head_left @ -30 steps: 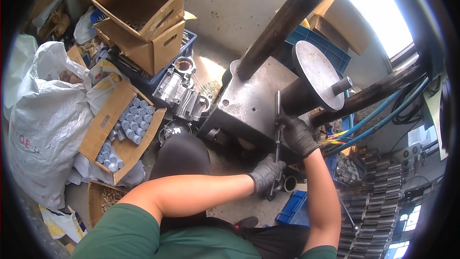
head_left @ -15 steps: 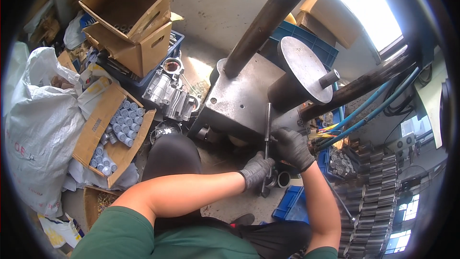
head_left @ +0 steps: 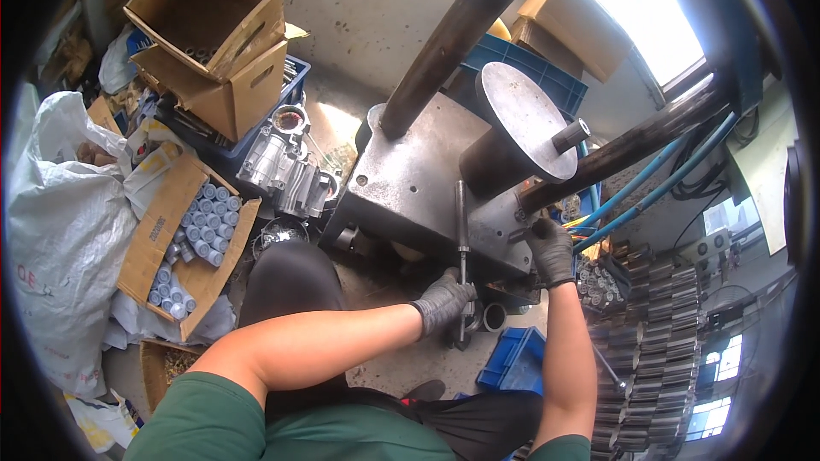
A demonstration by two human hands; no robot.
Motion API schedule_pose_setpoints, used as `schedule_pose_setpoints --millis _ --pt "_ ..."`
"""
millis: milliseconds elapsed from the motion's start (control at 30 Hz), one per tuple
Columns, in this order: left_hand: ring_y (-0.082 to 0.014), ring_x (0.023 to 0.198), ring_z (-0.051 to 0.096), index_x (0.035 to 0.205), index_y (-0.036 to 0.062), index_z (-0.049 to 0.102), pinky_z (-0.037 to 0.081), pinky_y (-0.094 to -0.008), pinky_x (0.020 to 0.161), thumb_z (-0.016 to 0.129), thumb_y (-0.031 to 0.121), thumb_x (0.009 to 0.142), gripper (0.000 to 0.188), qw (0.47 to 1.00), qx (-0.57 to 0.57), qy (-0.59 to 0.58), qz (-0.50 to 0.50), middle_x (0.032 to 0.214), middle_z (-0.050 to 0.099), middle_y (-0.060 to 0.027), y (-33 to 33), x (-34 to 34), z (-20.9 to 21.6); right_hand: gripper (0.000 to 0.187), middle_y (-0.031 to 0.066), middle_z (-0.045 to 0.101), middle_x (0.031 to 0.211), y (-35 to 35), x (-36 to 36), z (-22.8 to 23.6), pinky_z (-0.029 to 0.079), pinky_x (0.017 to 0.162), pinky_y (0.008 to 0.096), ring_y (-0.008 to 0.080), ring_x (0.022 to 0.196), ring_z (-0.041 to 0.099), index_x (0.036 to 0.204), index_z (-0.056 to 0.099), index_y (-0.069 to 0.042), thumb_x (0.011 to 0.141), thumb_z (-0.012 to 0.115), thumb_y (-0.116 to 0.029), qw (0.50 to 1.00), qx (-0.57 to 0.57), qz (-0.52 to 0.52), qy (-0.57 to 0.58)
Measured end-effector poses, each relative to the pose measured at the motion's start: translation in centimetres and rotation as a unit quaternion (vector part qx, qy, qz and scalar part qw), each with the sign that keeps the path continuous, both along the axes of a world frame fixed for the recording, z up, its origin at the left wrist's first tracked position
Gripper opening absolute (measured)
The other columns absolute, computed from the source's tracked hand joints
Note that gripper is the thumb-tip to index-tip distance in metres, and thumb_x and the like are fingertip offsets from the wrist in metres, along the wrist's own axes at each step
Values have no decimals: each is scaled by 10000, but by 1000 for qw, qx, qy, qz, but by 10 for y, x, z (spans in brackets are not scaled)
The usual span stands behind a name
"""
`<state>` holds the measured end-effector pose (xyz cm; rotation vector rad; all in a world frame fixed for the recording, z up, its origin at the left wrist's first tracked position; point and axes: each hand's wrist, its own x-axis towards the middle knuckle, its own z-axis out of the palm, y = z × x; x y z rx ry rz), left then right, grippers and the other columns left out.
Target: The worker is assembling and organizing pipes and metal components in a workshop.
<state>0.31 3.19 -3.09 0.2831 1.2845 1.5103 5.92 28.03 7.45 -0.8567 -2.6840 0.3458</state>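
Observation:
My left hand (head_left: 446, 300), in a dark grey glove, is closed round the lower part of a long metal rod (head_left: 462, 224). The rod stands nearly upright in view, its upper end overlapping the near face of a heavy steel press block (head_left: 427, 158). My right hand (head_left: 551, 254), gloved alike, is apart from the rod, by the block's right corner. Its fingers are curled, and a short dark piece shows at their tips; its kind I cannot make out. Above the block is a thick cylinder with a round steel plate (head_left: 525, 115). A ring-shaped metal part (head_left: 494, 317) sits below the rod.
Thick steel columns (head_left: 461, 38) and blue hoses (head_left: 658, 183) flank the press. On the left are a carton of grey cylindrical parts (head_left: 149, 243), a white sack (head_left: 64, 239) and stacked cardboard boxes (head_left: 260, 85). Metal castings (head_left: 286, 171) lie beside the block; stacked metal parts (head_left: 658, 341) stand right.
My right hand has moved right, away from the rod. My left hand still grips the rod. The whole view has shifted slightly.

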Motion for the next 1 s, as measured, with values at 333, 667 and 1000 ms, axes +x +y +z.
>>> schedule_pose_setpoints --millis 333,667,1000 --pt "-183 962 676 1300 62 589 575 -362 902 777 166 986 381 996 51 -64 -28 1056 705 -68 -15 -11 19 186 21 731 876 -25 60 7 546 716 232 94 736 657 1101 756 -2 971 811 -122 897 -309 -3 317" --pt "-169 1139 640 1422 97 487 549 -354 1042 831 230 986 571 956 282 15 73 1212 636 -50 -26 -17 35 390 95 724 1065 -150 122 -62 651 857 366 217 944 740 1240 660 -7 910 851 -94 713 -611 -59 340" --pt "-281 1172 708 1450 108 446 593 -427 1034 819 223 1001 595 949 297 81 71 1246 662 -141 -31 -25 44 383 111 747 1161 -164 113 -64 675 892 374 206 1002 753 1334 672 35 985 800 -56 604 -698 -32 383"
